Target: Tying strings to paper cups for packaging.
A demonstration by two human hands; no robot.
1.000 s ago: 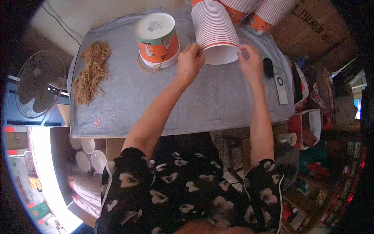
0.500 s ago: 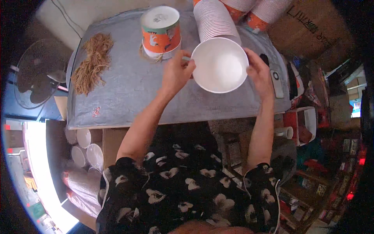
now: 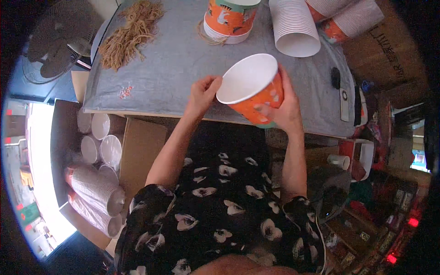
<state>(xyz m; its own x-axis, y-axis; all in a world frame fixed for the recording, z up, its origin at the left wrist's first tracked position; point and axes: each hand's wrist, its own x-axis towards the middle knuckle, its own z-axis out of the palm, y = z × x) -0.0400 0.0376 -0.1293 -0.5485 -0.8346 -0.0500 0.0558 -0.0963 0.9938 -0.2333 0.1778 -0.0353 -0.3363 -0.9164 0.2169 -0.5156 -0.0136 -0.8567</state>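
A large orange paper bucket (image 3: 250, 80) with a white inside is tilted in front of me, its open mouth facing up and to the left. My right hand (image 3: 286, 110) is wrapped round its printed side and lower part. At the left of the rim, the curled fingers and thumb of my left hand (image 3: 202, 97) pinch the edge. Beyond it, an upside-down bucket (image 3: 229, 23) with a green band stands on the table, a loop of twine (image 3: 208, 37) around its lower part. A stack of nested white-rimmed buckets (image 3: 295, 30) lies farther right.
Brown twine strands (image 3: 130, 34) lie in a bundle at the table's far left. More stacked buckets (image 3: 350, 20) lean at the back right, by a cardboard box (image 3: 389, 46). A phone-like white device (image 3: 344, 105) rests at the right edge. Bucket stacks (image 3: 98, 190) fill a carton at lower left.
The bucket has come nearer and turned from mouth toward me to tilted leftward, showing its orange side. My right hand shifted from the rim to its side. The view has moved down.
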